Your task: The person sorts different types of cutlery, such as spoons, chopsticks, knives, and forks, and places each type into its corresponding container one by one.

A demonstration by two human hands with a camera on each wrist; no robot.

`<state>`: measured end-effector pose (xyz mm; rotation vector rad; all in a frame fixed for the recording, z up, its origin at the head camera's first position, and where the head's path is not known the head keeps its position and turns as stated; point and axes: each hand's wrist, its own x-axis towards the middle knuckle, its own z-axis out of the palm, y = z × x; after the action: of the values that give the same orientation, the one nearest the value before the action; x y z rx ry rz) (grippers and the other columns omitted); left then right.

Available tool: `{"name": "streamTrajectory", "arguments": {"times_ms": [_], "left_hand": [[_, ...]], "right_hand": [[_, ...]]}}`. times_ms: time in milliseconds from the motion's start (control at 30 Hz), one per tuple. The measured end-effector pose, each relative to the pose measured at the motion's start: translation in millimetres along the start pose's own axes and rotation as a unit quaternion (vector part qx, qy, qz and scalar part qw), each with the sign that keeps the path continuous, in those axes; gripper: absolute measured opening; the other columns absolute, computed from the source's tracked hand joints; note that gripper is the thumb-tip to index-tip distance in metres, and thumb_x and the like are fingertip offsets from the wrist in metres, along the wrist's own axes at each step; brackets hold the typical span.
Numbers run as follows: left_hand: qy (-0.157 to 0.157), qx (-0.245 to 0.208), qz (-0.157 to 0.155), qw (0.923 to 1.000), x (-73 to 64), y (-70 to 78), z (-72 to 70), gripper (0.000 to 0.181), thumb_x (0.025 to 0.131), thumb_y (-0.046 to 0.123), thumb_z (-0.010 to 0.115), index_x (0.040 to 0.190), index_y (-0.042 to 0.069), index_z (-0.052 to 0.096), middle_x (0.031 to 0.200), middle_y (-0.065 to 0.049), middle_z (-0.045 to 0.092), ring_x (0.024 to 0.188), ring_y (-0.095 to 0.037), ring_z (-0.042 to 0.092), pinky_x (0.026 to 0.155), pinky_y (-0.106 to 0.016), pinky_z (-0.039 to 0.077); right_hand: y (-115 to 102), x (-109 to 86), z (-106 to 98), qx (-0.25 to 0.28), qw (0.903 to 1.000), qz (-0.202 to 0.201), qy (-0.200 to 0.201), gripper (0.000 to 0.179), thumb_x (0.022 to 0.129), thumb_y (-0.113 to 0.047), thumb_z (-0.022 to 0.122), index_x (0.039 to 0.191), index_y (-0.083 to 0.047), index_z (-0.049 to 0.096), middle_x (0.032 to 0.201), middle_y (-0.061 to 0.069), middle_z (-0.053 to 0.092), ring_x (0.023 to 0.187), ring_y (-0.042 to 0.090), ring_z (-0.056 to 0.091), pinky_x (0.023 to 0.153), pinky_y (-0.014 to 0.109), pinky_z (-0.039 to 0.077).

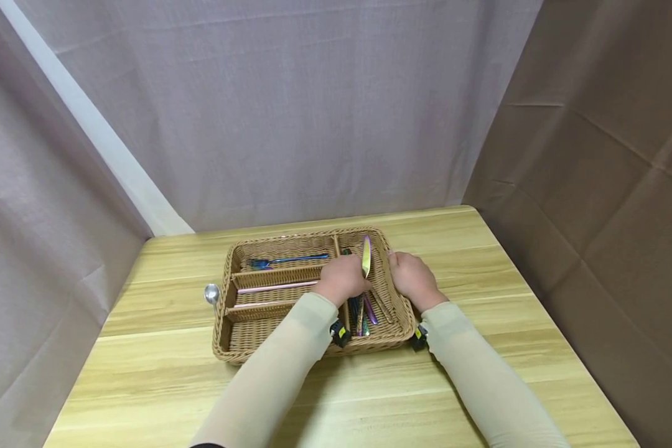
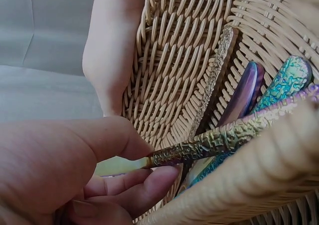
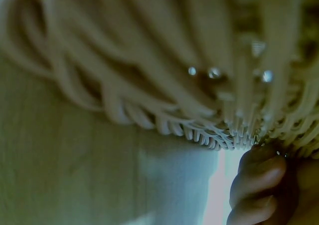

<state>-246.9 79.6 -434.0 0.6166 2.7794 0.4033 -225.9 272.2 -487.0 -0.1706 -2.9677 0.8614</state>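
A wicker cutlery basket (image 1: 291, 237) with several compartments lies on the table. Over its right-hand compartment my left hand (image 1: 341, 277) pinches a table knife (image 1: 366, 256) between thumb and fingers, where blade meets handle. The knife's textured gold-and-purple handle (image 2: 214, 142) slants down among other handles in the left wrist view. My right hand (image 1: 414, 281) grips the basket's right rim, thumb on top. Its curled fingers (image 3: 256, 185) show against the outer weave in the right wrist view. Below the knife lie a purple handle (image 2: 242, 93) and a turquoise textured handle (image 2: 285, 83).
Blue forks (image 1: 291, 258) lie in the back left compartment, and pink chopsticks (image 1: 277, 287) in the middle one. A spoon's silver bowl (image 1: 211, 293) pokes out past the basket's left side. Grey curtains (image 1: 313, 112) hang behind the wooden table (image 1: 162, 373).
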Motion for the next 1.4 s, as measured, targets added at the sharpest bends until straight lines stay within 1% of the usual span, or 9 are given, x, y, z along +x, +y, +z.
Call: {"name": "streamTrajectory", "arguments": {"times_ms": [133,267,733,967,1100,1200,1300,1333,1400], "left_hand": [[0.000,-0.002,0.000,1.0000,-0.8,-0.7,-0.9,0.032,0.096,0.041,0.085,0.085,0.017,0.068,0.076,0.001,0.067,0.063,-0.017,0.059,0.053,-0.035,0.051],[0.002,0.002,0.002,1.0000,-1.0,-1.0,-0.6,0.032,0.096,0.041,0.086,0.086,0.017,0.068,0.075,0.002,0.067,0.064,-0.017,0.060,0.053,-0.035,0.051],[0.004,0.020,-0.001,0.9998,0.0,-2.8,2.4,0.033,0.096,0.042,0.086,0.084,0.016,0.070,0.073,0.002,0.067,0.060,-0.016,0.059,0.052,-0.035,0.052],[-0.010,0.000,-0.004,0.9999,-2.8,-7.2,-0.8,0.030,0.099,0.037,0.084,0.082,0.016,0.072,0.071,0.002,0.067,0.058,-0.015,0.057,0.051,-0.033,0.050],[-0.002,-0.029,0.020,0.9994,-9.1,-13.7,-9.4,0.015,0.100,0.031,0.081,0.091,0.019,0.081,0.080,0.007,0.073,0.061,-0.012,0.059,0.056,-0.032,0.051],[0.001,-0.046,0.038,0.9982,-14.8,-20.7,-19.3,0.028,0.102,0.028,0.078,0.076,0.017,0.073,0.064,0.009,0.058,0.051,-0.009,0.043,0.050,-0.028,0.039],[0.011,-0.050,0.038,0.9980,-19.7,-31.3,-29.5,0.053,0.104,0.026,0.074,0.058,0.020,0.048,0.052,0.010,0.031,0.046,-0.009,0.021,0.047,-0.027,0.021],[0.017,-0.046,0.033,0.9983,-21.0,-35.7,-33.2,0.059,0.104,0.026,0.073,0.056,0.021,0.040,0.050,0.009,0.026,0.046,-0.009,0.018,0.047,-0.027,0.018],[0.031,-0.047,0.028,0.9980,-24.5,-46.1,-40.7,0.060,0.105,0.027,0.072,0.056,0.022,0.038,0.050,0.010,0.024,0.046,-0.009,0.018,0.047,-0.027,0.017]], "right_hand": [[0,0.0,1,0.003,1.0000,0.002,0.006,0.063,0.121,-0.041,0.026,0.114,-0.001,0.075,0.123,0.026,0.075,0.111,0.048,0.073,0.092,0.064,0.058],[0,-0.2,1,0.003,1.0000,0.003,0.008,0.062,0.120,-0.041,0.027,0.110,-0.003,0.075,0.120,0.026,0.075,0.109,0.048,0.073,0.091,0.064,0.058],[-1,0.0,1,-0.003,1.0000,0.001,0.004,0.065,0.121,-0.040,0.025,0.127,0.002,0.074,0.133,0.028,0.072,0.119,0.051,0.070,0.101,0.066,0.055],[-1,-0.5,0,0.002,1.0000,0.003,0.000,0.065,0.121,-0.041,0.025,0.126,0.001,0.074,0.132,0.027,0.072,0.119,0.050,0.070,0.101,0.066,0.054],[0,0.2,2,0.003,1.0000,0.001,0.000,0.066,0.121,-0.042,0.024,0.125,0.000,0.075,0.130,0.026,0.073,0.117,0.049,0.071,0.099,0.066,0.055],[1,0.6,2,0.000,1.0000,-0.001,0.001,0.067,0.120,-0.043,0.024,0.124,0.000,0.075,0.129,0.026,0.074,0.116,0.049,0.071,0.098,0.065,0.056],[2,0.7,2,0.002,1.0000,-0.001,0.003,0.067,0.120,-0.044,0.024,0.123,-0.001,0.075,0.128,0.026,0.074,0.115,0.048,0.072,0.098,0.065,0.056],[2,0.5,2,0.002,1.0000,-0.002,0.003,0.067,0.120,-0.044,0.024,0.123,-0.001,0.075,0.127,0.026,0.074,0.115,0.049,0.072,0.098,0.065,0.056],[2,0.6,2,0.002,1.0000,-0.003,0.004,0.066,0.120,-0.043,0.024,0.124,0.000,0.075,0.128,0.026,0.074,0.116,0.049,0.071,0.098,0.066,0.056]]}}
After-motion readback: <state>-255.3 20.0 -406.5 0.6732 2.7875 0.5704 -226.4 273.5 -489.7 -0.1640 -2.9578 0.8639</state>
